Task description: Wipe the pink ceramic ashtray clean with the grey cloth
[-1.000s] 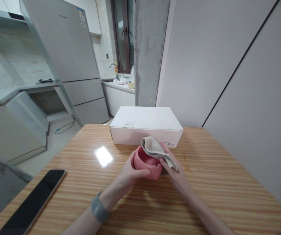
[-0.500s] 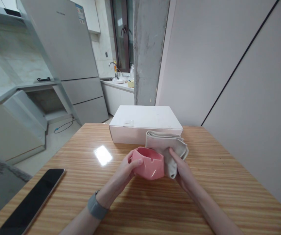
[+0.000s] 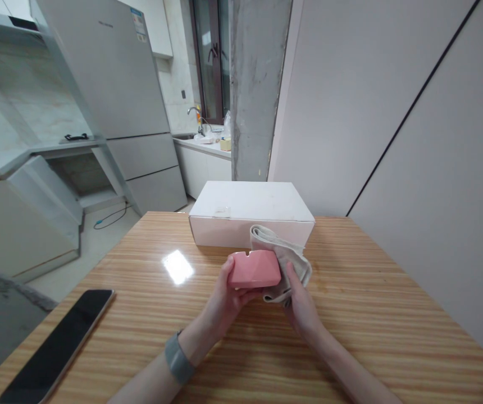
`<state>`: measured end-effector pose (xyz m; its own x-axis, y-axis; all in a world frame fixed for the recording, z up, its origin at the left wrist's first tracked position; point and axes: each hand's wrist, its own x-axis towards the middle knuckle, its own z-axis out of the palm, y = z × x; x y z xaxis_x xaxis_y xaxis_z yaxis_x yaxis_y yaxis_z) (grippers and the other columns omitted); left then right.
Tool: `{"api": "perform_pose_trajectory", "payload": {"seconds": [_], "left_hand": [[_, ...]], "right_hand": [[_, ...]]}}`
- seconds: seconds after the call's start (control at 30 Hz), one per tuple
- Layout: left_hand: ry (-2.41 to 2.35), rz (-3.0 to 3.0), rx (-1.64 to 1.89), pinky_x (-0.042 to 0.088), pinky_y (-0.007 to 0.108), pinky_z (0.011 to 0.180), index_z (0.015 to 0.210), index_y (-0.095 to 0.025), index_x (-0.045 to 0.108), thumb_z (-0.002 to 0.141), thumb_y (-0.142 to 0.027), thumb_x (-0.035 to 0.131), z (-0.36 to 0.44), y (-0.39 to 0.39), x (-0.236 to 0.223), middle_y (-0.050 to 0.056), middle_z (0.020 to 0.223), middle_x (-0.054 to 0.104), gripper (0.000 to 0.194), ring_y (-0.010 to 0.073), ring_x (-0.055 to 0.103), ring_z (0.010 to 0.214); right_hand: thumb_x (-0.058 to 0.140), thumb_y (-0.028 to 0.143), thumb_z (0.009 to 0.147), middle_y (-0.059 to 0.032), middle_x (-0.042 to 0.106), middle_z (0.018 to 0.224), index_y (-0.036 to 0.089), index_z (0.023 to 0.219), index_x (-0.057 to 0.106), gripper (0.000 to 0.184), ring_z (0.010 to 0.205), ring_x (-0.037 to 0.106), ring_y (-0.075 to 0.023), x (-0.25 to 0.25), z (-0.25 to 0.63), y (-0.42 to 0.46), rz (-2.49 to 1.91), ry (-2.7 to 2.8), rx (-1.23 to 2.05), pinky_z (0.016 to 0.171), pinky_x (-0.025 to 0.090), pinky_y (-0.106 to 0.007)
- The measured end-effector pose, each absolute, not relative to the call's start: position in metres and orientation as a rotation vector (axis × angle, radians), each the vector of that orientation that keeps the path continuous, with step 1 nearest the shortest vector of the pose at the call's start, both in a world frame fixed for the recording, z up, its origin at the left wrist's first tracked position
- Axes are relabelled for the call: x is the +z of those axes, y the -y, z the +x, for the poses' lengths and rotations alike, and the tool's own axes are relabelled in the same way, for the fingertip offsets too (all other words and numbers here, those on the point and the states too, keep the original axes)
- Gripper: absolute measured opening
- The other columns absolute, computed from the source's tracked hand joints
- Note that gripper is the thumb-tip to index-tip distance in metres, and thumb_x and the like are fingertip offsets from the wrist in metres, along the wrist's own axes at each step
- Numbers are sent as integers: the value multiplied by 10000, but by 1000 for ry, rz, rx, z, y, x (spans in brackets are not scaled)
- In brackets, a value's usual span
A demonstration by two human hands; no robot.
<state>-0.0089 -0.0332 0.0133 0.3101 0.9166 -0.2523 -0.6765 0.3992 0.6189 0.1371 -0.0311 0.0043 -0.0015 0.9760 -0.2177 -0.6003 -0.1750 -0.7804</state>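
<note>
A pink faceted ashtray (image 3: 255, 270) with a notch in its rim is held above the table by my left hand (image 3: 224, 297). The thumb presses its left side and the fingers reach beneath it. My right hand (image 3: 302, 303) grips a folded light grey cloth (image 3: 286, 258), thumb on top. This cloth touches the ashtray's right side. From this angle the ashtray's side wall faces me and its hollow is hidden.
Behind my hands a white box (image 3: 250, 205) stands on the wood-grain table (image 3: 372, 314). A dark phone (image 3: 58, 348) lies at the table's left side. Beyond are a refrigerator (image 3: 102, 73), a sink counter (image 3: 203, 147) and a concrete pillar (image 3: 258, 90).
My left hand has turned and tilted the ashtray, so its opening no longer shows. My right hand and the cloth have shifted slightly left, and the cloth's folds have changed shape.
</note>
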Motion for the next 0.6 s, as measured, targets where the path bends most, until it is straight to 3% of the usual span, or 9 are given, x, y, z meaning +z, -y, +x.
{"api": "perform_pose_trajectory", "payload": {"seconds": [0.1,0.27,0.4,0.5,0.6], "left_hand": [[-643,386,1142,525,354,857,1221,-191,581,864,-532,535,-3,37,13,95,1094,705,495,241,660,997],[-655,382,1152,544,325,815,1140,-186,628,867,-518,543,4,42,18,86,1032,720,438,221,678,938],[-703,386,1231,552,290,754,1089,-192,652,862,-494,562,4,45,26,70,996,721,389,202,676,896],[-716,427,1257,545,298,793,1082,-186,655,855,-471,582,3,47,33,71,1032,712,372,209,665,936],[-736,482,1288,521,311,867,1081,-158,653,836,-473,607,1,48,36,92,1074,702,402,231,643,1016]], "right_hand": [[715,589,700,-13,762,1017,236,1046,727,495,975,694,-257,1,141,28,-941,582,1461,754,589,-319],[708,575,714,-18,748,1071,209,1034,729,487,1106,632,-249,1,142,27,-959,582,1355,911,524,-304],[720,567,704,-28,747,1070,194,1049,718,508,1107,629,-258,5,137,31,-940,549,1344,895,534,-310],[716,570,705,-24,745,1069,207,1106,695,541,1072,649,-272,6,136,34,-968,532,1354,826,567,-332],[719,560,713,0,729,1114,236,1107,693,510,1154,603,-244,7,137,40,-1006,586,1302,933,519,-316]]}}
